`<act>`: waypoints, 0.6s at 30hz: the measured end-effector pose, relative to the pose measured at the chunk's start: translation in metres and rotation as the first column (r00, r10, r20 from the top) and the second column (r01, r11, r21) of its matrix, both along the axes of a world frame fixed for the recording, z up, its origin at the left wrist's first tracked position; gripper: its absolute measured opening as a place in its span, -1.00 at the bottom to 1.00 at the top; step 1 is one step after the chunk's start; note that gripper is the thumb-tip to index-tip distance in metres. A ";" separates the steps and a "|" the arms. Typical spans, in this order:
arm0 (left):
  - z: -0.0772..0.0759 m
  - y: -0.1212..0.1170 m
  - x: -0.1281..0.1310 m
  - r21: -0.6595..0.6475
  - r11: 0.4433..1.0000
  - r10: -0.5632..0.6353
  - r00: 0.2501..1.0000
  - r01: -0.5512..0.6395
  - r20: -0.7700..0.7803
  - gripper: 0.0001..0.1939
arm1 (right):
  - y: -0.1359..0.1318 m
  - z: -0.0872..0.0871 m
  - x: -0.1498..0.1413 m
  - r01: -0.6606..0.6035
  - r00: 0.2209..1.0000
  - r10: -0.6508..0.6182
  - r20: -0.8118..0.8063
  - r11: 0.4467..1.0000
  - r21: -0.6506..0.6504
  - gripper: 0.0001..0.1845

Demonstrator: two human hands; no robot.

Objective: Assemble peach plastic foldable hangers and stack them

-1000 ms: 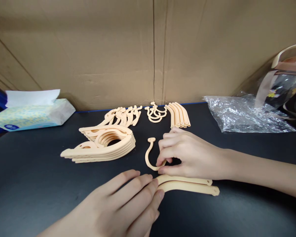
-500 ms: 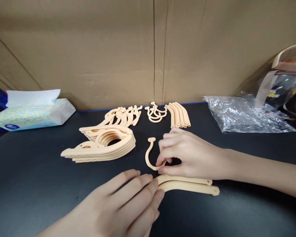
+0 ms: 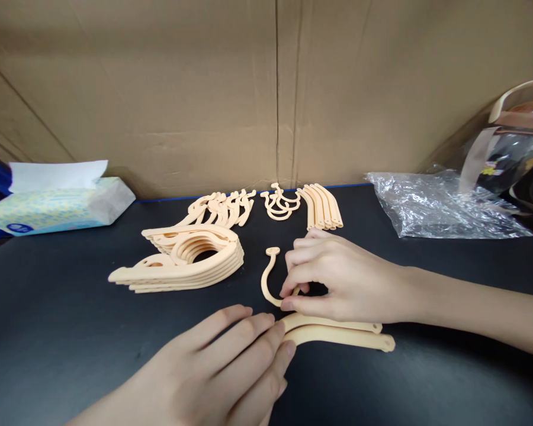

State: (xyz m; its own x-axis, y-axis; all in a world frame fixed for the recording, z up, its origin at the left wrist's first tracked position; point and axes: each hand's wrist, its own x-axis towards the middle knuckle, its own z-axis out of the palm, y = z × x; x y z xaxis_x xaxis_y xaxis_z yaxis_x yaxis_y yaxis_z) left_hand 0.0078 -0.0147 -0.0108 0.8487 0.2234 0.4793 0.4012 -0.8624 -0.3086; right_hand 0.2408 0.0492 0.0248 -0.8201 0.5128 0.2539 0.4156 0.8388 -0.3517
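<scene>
A cream plastic hanger hook (image 3: 267,278) lies on the black table, its flat round end pointing away from me. My right hand (image 3: 324,275) pinches the curved part of it between thumb and fingers. Just below are two curved hanger arms (image 3: 337,336), side by side with holes at their right ends. My left hand (image 3: 231,361) has its fingertips closed over their left ends, which are hidden. Left of the hook sits a stack of folded hangers (image 3: 217,266).
Along the back lie several small curved pieces (image 3: 228,207), a cluster of hooks (image 3: 281,204) and a row of hanger arms (image 3: 322,207). A tissue pack (image 3: 62,204) stands at left, a clear plastic bag (image 3: 435,204) at right. Behind is a cardboard wall (image 3: 182,94).
Almost nothing differs. My right fingers have shifted very slightly left on the hook; my left hand stays on the hanger arms.
</scene>
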 end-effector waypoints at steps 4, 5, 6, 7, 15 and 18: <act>0.000 -0.001 0.000 -0.013 1.000 0.014 1.000 -0.014 0.011 -0.69 | 0.005 0.010 0.003 0.057 0.998 -0.058 -0.021 0.998 -0.014 -0.86; 0.000 -0.001 0.001 -0.013 1.000 0.017 1.000 -0.017 0.005 -0.69 | 0.007 0.012 0.004 0.084 0.995 -0.085 -0.043 0.996 -0.017 -0.87; 0.000 0.000 0.001 -0.013 1.000 0.019 1.000 -0.019 -0.003 -0.69 | 0.010 0.014 0.005 0.110 0.991 -0.111 -0.070 0.994 -0.019 -0.87; 0.001 0.000 0.001 -0.009 1.000 0.013 1.000 -0.013 -0.010 -0.70 | 0.013 0.016 0.006 0.132 0.987 -0.133 -0.090 0.991 -0.024 -0.86; 0.008 0.001 0.003 0.004 1.000 0.001 1.000 -0.001 -0.004 -0.69 | 0.057 0.018 -0.003 0.188 0.976 -0.210 0.059 0.947 0.261 -0.86; 0.010 -0.001 0.004 0.000 1.000 0.024 0.999 -0.024 0.024 -0.70 | 0.080 0.013 -0.015 0.075 0.951 -0.221 0.218 0.843 0.532 -0.79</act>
State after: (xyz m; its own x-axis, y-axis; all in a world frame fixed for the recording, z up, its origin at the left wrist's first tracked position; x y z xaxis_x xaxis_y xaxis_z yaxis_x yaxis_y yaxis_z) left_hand 0.0121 -0.0153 -0.0005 0.8312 0.2435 0.4998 0.4292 -0.8525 -0.2985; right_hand 0.2262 0.1295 0.0379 -0.8179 0.4896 0.3021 0.5635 0.7877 0.2489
